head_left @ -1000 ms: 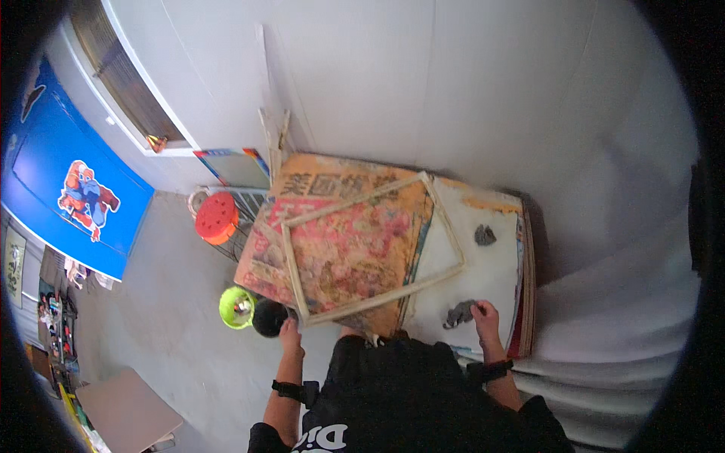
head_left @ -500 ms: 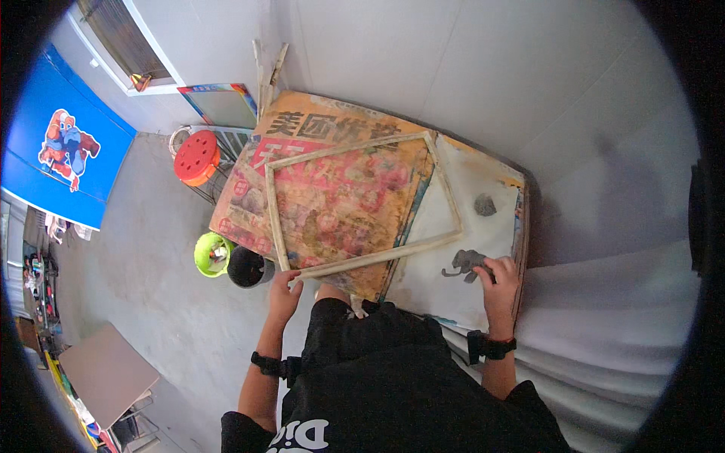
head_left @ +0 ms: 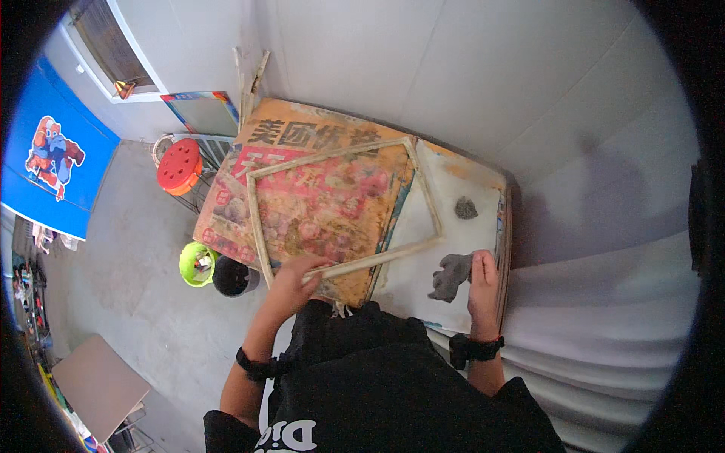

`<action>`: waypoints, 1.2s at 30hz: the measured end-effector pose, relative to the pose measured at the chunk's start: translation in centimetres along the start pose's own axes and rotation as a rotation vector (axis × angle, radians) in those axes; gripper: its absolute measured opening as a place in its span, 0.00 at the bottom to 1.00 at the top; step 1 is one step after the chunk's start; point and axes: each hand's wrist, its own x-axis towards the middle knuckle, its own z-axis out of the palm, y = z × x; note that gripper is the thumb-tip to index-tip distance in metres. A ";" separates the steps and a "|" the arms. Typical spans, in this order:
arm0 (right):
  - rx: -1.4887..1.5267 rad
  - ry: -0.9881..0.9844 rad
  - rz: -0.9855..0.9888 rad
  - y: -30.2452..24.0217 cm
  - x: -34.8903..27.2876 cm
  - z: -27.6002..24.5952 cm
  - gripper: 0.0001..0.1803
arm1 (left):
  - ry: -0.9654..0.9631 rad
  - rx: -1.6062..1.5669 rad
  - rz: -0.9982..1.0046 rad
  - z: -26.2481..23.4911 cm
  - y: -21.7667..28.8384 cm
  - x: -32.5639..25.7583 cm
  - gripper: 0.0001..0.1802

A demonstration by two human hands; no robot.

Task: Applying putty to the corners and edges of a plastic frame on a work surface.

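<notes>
A pale wooden frame (head_left: 340, 155), four-sided and hollow, lies tilted across a stained orange and red printed board (head_left: 317, 204) and a white sheet to its right. My left hand (head_left: 294, 279) is closed over the frame's near bar, close to the lower left corner, partly hiding it. At the right, my right hand (head_left: 483, 291) pinches the edge of a limp, dark grey scrap (head_left: 451, 278) that looks like cloth or a soft lump. The scrap is over the white sheet (head_left: 411, 283). Farther up that sheet sits a smaller dark grey clump (head_left: 466, 208).
Left of the board stand a red round stool (head_left: 180, 166), a lime-green bucket (head_left: 198, 264) and a black bucket (head_left: 232, 278). A brown folding table (head_left: 102, 385) is at lower left. Grey wall and draped pale sheeting (head_left: 581, 309) border the right side.
My left hand has slid from the frame's corner rightward along the near bar. In my right hand the grey scrap hangs differently and looks more spread out. The whole view has shifted slightly.
</notes>
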 end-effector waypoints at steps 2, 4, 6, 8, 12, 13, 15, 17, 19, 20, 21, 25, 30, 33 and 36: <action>0.072 -0.077 -0.037 -0.1 -0.3 1.4 0.12 | -0.069 0.039 0.184 1.0 2.1 1.7 0.19; 0.341 -0.225 0.041 -1.4 -1.1 3.1 0.12 | -0.103 0.001 0.307 3.2 4.7 2.8 0.23; 0.389 -0.262 0.040 -2.0 -1.4 4.2 0.12 | -0.135 -0.068 0.318 5.1 6.2 3.5 0.23; 0.495 -0.270 0.064 -2.6 -1.5 5.0 0.12 | -0.409 -0.330 0.105 6.4 6.2 4.0 0.21; 0.472 -0.263 0.044 -1.3 -1.0 4.9 0.08 | -0.277 -0.370 0.076 5.7 6.2 4.2 0.18; 0.484 -0.323 0.105 -1.7 -1.3 4.7 0.09 | -0.228 -0.477 0.042 5.6 6.2 4.1 0.17; 0.457 -0.527 0.184 0.5 -1.0 3.6 0.23 | -0.166 -0.537 0.028 5.3 6.7 3.9 0.12; 0.453 -0.615 0.227 -0.3 -1.8 4.2 0.26 | -0.174 -0.701 0.037 6.1 6.7 3.8 0.11; 0.449 -0.718 0.299 0.1 -1.8 4.6 0.31 | -0.192 -0.798 0.083 6.8 5.8 3.6 0.16; 0.443 -0.734 0.299 0.7 -1.7 4.8 0.31 | -0.175 -0.799 0.080 7.0 5.2 3.4 0.16; 0.379 -0.726 0.315 1.3 -1.7 5.1 0.30 | -0.127 -0.854 0.103 7.0 5.0 3.4 0.23; 0.411 -0.536 0.235 1.5 -1.9 6.3 0.25 | -0.089 -0.938 -0.025 6.6 4.1 2.4 0.43; 0.373 -0.549 0.273 -0.5 -2.0 7.1 0.20 | -0.124 -1.056 -0.023 6.3 4.2 1.4 0.48; 0.335 -0.638 0.348 1.5 -1.8 7.2 0.21 | -0.064 -0.950 0.035 6.4 3.7 1.3 0.47; 0.506 -0.511 0.366 3.0 -1.4 7.3 0.23 | -0.093 -0.690 -0.016 6.1 1.7 0.8 0.42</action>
